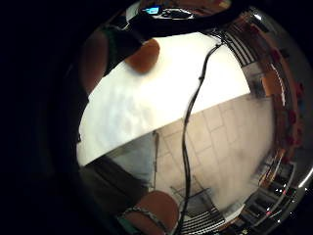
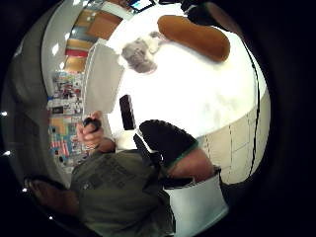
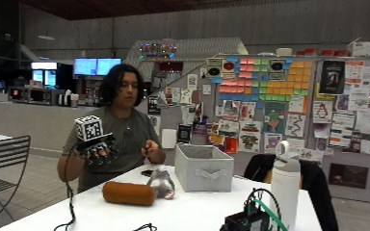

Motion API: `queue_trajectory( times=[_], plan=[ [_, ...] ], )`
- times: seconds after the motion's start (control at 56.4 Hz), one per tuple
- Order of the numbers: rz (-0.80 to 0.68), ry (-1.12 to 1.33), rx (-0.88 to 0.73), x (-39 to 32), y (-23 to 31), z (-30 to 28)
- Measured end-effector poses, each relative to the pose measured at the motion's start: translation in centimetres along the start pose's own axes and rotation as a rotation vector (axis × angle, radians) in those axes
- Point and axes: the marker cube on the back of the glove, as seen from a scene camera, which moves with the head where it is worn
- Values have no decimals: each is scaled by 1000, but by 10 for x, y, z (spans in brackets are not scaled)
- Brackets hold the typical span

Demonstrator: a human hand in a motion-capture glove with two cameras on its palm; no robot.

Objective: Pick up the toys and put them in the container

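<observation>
Nearest the lens, a white bottle (image 3: 285, 185) stands on the white worktop (image 3: 191, 211). Beyond it lie a brown cylindrical toy (image 3: 128, 193) and grey plush toy (image 3: 161, 184), beside the grey fabric container (image 3: 203, 167). Raised above the worktop, the gloved right hand (image 3: 95, 148) holds nothing, grip apart.

I see the brown cylindrical plush toy (image 3: 128, 193) on the white counter (image 3: 191, 211), the grey plush toy (image 3: 162, 182) just beside it, the grey fabric container (image 3: 204, 167) behind them.
</observation>
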Motion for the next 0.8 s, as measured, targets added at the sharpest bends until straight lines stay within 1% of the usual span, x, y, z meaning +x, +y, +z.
queue_trajectory(
  times=[0.071,0.159,0.23,0.319,0.354,0.408,0.478,0.514,0.585,0.638,0.691,0.709,0.762,0.797],
  plan=[
    [26,6,23,0,3,0],
    [25,2,53,4,-1,-3],
    [58,-15,44,3,2,-3],
    [60,-10,36,6,-5,-3],
    [94,-13,64,5,-9,-3],
    [185,-16,132,3,-16,-1],
    [84,-13,52,3,-10,-3],
    [93,-12,53,2,-9,-3],
    [190,-7,156,1,-21,-4],
    [154,-5,145,4,-25,-6],
    [267,-15,257,5,-44,-6],
    [267,-18,256,5,-47,-5],
    [134,-18,113,6,-41,-1],
    [123,-13,82,8,-45,3]
  ],
)
